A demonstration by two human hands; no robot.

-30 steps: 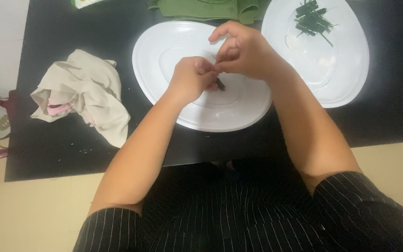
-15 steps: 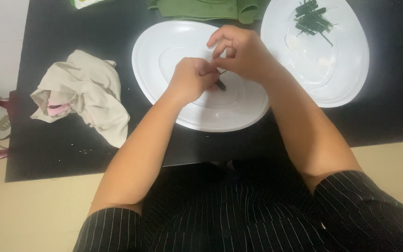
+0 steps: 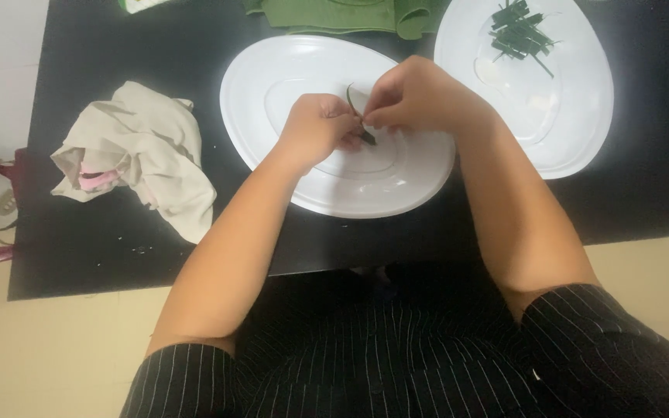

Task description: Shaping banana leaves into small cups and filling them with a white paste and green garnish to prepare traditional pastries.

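A thin green strip (image 3: 359, 116) is pinched between the left hand (image 3: 315, 128) and right hand (image 3: 416, 97), closed together above the near white plate (image 3: 272, 85). Uneven pulling could snap it, or drop pieces beyond that plate onto the table (image 3: 118, 46).

Left hand (image 3: 317, 128): forearm bare, extended forward and angled inward, fingers curled with tips pinched together toward the right hand. Right hand (image 3: 420, 97): forearm bare, angled inward from the opposite side, knuckles uppermost, fingertips closed and meeting those of the left. Upper arms were in dark pinstriped sleeves
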